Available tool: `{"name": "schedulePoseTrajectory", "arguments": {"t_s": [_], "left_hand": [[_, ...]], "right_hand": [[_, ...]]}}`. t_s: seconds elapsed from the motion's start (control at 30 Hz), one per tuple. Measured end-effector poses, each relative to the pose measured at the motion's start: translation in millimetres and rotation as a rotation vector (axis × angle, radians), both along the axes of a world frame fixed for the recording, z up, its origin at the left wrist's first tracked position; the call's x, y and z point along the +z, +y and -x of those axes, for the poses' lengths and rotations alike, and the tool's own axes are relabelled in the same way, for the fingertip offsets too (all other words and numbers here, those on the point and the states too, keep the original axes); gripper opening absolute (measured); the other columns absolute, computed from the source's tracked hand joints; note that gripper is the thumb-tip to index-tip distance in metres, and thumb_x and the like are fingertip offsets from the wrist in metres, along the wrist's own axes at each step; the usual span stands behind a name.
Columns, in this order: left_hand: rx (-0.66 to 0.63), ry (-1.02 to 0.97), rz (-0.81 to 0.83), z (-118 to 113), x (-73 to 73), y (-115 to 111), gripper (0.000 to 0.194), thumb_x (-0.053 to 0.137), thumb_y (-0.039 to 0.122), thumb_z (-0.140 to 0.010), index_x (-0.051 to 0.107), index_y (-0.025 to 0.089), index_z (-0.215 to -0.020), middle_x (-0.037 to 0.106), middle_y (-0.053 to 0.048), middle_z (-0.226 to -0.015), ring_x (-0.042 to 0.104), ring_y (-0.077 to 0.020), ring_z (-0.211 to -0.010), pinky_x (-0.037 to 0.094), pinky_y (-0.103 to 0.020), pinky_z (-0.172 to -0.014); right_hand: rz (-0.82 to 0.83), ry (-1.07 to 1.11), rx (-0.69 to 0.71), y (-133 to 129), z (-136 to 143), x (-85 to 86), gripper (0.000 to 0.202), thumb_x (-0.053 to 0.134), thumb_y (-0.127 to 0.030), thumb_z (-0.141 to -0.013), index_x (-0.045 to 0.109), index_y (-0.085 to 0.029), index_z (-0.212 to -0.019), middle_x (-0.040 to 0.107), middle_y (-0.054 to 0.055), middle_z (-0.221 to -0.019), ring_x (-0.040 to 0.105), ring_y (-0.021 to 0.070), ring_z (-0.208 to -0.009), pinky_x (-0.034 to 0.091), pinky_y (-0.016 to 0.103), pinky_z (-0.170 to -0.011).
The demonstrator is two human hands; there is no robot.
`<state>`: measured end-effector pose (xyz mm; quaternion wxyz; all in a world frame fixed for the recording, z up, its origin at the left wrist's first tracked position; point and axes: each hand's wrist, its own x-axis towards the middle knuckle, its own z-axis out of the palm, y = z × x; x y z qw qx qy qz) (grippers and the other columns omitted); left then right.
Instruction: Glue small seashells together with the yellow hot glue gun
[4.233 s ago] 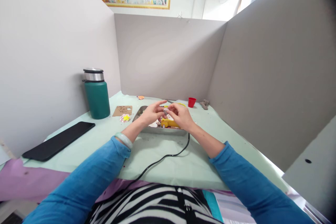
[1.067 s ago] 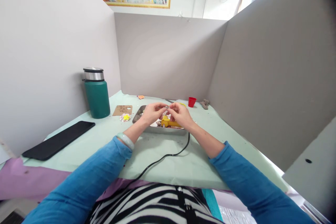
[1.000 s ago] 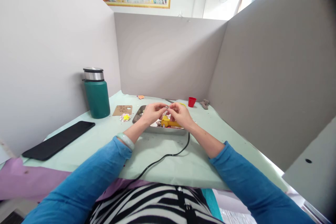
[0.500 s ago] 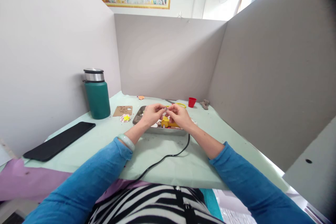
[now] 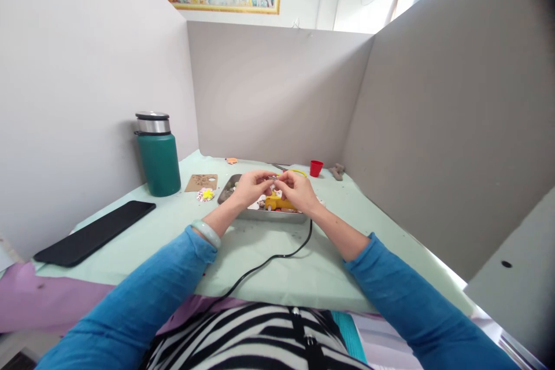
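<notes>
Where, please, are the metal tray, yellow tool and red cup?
Metal tray (image 5: 271, 217): head view, on its near wall.
Yellow tool (image 5: 280, 203): head view, on its body.
Red cup (image 5: 316, 169): head view, on its side.

The single camera is sitting on the person's head, above and behind the grip, where the left hand (image 5: 254, 189) and right hand (image 5: 299, 192) are working fingertips to fingertips. It is facing forward and down, standing well back: the hands are looking small near mid-frame, and the blue sleeves (image 5: 130, 300) are running in from the lower corners. The wide view is taking in striped clothing (image 5: 243, 341) nearer than the grip, the table (image 5: 347, 214) around it, and the back panel (image 5: 277, 87) beyond.
</notes>
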<state>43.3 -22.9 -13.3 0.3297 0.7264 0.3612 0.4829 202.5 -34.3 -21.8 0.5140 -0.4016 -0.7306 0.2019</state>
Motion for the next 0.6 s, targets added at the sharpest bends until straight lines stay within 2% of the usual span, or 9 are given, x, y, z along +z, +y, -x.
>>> {"name": "schedulePoseTrajectory", "arguments": {"t_s": [0.13, 0.23, 0.4, 0.6], "left_hand": [[-0.072, -0.203, 0.124, -1.4, 2.0, -1.6, 0.028, 0.068, 0.027, -0.068, 0.06, 0.013, -0.09, 0.063, -0.001, -0.067, 0.06, -0.0116, -0.057, 0.05, -0.025, -0.06], [-0.066, -0.28, 0.174, -1.5, 3.5, -2.3, 0.025, 0.07, 0.026, -0.065, 0.057, 0.012, -0.081, 0.061, 0.0, -0.065, 0.059, -0.0102, -0.055, 0.05, -0.026, -0.061], [-0.031, -0.262, 0.183, -1.1, 3.4, -1.4, 0.024, 0.07, 0.027, -0.065, 0.058, 0.013, -0.081, 0.06, 0.0, -0.061, 0.057, -0.0098, -0.053, 0.049, -0.024, -0.057], [0.002, -0.175, 0.118, -1.6, -0.8, 1.8, 0.025, 0.069, 0.03, -0.065, 0.059, 0.014, -0.08, 0.062, -0.001, -0.066, 0.06, -0.0109, -0.054, 0.048, -0.024, -0.056]], "right_hand": [[-0.005, -0.025, -0.016, -2.1, 0.9, 1.4, 0.019, 0.055, -0.038, -0.079, 0.053, -0.02, -0.074, 0.061, -0.001, -0.065, 0.056, 0.0117, -0.048, 0.046, 0.025, -0.049], [-0.036, -0.074, -0.046, -1.2, -0.3, 0.2, 0.021, 0.057, -0.04, -0.079, 0.054, -0.02, -0.074, 0.062, 0.001, -0.068, 0.057, 0.0129, -0.053, 0.046, 0.026, -0.052], [-0.127, -0.138, -0.089, 1.6, -3.2, -1.7, 0.018, 0.057, -0.039, -0.079, 0.056, -0.021, -0.081, 0.065, 0.003, -0.078, 0.061, 0.0151, -0.066, 0.047, 0.027, -0.059], [-0.174, -0.148, -0.112, -1.3, -3.3, 0.9, 0.018, 0.058, -0.038, -0.079, 0.056, -0.02, -0.085, 0.065, 0.004, -0.083, 0.061, 0.0154, -0.069, 0.047, 0.027, -0.061]]}}
